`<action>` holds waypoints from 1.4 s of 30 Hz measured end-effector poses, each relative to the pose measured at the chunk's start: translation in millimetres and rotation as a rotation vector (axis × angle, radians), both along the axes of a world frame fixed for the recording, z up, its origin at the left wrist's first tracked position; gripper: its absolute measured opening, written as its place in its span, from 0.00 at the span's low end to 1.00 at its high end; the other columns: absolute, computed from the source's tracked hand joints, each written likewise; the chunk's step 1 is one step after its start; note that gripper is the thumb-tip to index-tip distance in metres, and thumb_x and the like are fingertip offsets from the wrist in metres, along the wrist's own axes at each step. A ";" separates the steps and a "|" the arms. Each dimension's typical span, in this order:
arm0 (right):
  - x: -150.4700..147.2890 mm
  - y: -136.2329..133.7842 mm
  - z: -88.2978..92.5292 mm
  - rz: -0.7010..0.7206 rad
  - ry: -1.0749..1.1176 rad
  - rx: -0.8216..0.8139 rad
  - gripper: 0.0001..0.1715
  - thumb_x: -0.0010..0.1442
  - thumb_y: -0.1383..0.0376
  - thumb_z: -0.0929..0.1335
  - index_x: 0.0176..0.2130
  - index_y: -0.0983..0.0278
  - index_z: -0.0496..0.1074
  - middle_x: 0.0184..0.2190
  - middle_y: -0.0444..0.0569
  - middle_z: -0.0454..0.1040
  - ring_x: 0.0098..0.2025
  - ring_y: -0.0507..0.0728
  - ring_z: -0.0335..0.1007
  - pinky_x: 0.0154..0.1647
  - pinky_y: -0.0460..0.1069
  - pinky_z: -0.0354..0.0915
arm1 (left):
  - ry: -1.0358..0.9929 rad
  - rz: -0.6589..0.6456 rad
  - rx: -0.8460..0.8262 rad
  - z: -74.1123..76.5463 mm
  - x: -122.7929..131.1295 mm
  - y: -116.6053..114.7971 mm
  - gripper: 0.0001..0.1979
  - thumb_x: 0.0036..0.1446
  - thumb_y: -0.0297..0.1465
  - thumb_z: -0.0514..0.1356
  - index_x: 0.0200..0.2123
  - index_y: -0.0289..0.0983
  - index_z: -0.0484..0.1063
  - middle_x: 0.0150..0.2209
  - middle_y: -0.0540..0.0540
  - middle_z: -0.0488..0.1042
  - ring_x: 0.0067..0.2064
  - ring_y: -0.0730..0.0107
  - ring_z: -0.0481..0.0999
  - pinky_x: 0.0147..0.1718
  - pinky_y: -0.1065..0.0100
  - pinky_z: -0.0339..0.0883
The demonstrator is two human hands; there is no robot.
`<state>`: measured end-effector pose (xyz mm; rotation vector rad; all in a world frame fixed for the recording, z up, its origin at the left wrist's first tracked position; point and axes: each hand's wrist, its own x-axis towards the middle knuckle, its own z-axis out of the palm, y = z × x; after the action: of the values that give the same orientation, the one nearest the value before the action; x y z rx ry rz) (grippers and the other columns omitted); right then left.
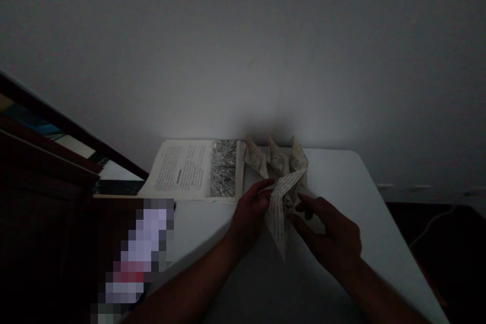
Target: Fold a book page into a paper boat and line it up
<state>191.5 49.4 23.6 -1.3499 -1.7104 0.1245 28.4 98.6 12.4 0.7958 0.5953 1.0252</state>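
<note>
A folded paper boat (281, 207) with printed text stands between my hands, its long points facing up-right and down. My left hand (252, 212) grips its left side between thumb and fingers. On its right side, my right hand (328, 228) has thumb and fingertips at the paper's edge, the fingers partly spread in a loose pinch. Just beyond, against the wall, three similar folded paper boats sit in a row: one on the left (256, 158), one in the middle (278, 158) and one on the right (298, 157).
An open book (186, 169) with a grey picture lies at the back left of the white table (337, 177). A pixelated bright object (140, 248) is at the lower left, beside dark furniture (34, 212). The wall (243, 61) rises behind the table.
</note>
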 end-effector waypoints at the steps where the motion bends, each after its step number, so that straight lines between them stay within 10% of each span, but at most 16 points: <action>1: -0.9 1.0 0.1 0.034 -0.044 0.017 0.16 0.55 0.63 0.69 0.45 0.61 0.70 0.31 0.48 0.76 0.28 0.54 0.72 0.30 0.48 0.70 | -0.001 -0.016 0.015 -1.5 0.6 -1.1 0.27 0.46 0.38 0.65 0.49 0.34 0.66 0.43 0.39 0.75 0.43 0.58 0.75 0.44 0.60 0.64; 42: 3.8 9.3 -7.2 0.079 -0.340 0.217 0.04 0.57 0.70 0.67 0.35 0.66 0.71 0.31 0.52 0.75 0.29 0.55 0.68 0.31 0.49 0.64 | 0.183 0.014 0.190 -5.6 -3.0 -7.0 0.27 0.45 0.33 0.68 0.49 0.37 0.66 0.48 0.39 0.71 0.51 0.54 0.70 0.49 0.57 0.62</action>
<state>195.3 58.7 16.5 -1.1910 -1.9950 -0.2540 25.4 91.6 6.8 1.0622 0.6666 1.0391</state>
